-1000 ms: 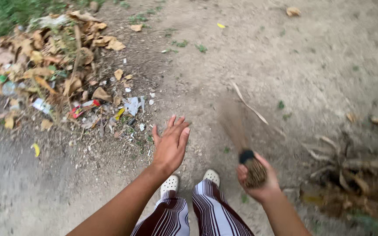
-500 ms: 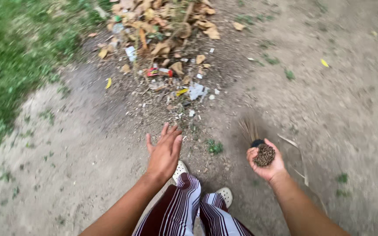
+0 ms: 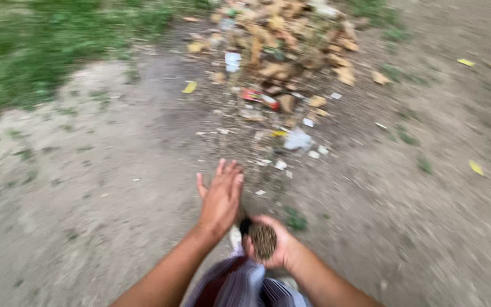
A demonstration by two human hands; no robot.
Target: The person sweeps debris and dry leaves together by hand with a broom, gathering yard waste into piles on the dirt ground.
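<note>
Sweeping step, by the look of it. Right hand (image 3: 274,247) wrapped tight round the stick broom's bound end (image 3: 264,240), lower centre of frame; bristles hidden. Left hand (image 3: 221,196) empty, fingers spread wide, just beside it. Leaf-and-litter pile (image 3: 291,62) upper centre, on bare dirt (image 3: 98,193).

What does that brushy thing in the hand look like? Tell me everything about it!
The broom is a tight bundle of thin brown sticks, and we look at its cut end, which is round and speckled. A dark band wraps it at the upper left. The right hand grips it, fingers curled around the bundle, just above the striped trousers. Its sweeping end is hidden. The open left hand is close beside it; the blur hides whether they touch.
</note>
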